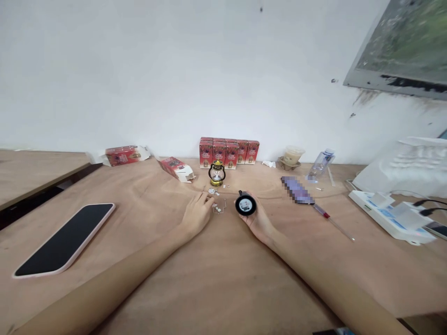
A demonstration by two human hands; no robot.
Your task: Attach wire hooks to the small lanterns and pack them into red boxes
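Observation:
My right hand (259, 221) is closed around a small black lantern (239, 215), whose round base faces me. Inside the dark rim, the base shows a pale disc with small parts in it; the rest of the lantern is mostly hidden. Palm down on the table, my left hand (197, 213) has its fingers bent and fingertips together at a scatter of small white pieces (212, 191). Whatever those fingertips pinch is too small to make out. Between the hands lie a thin bent wire and tiny round bits (218, 210). Just beyond stands an upright black-and-gold lantern (217, 175).
Several red boxes (219, 152) stand against the wall, with opened boxes (176, 168) to their left. A phone (66, 239) lies at left. On the right are a screwdriver (337, 226), a purple packet (296, 190), a cup (292, 156), a bottle (320, 165) and a power strip (391, 218).

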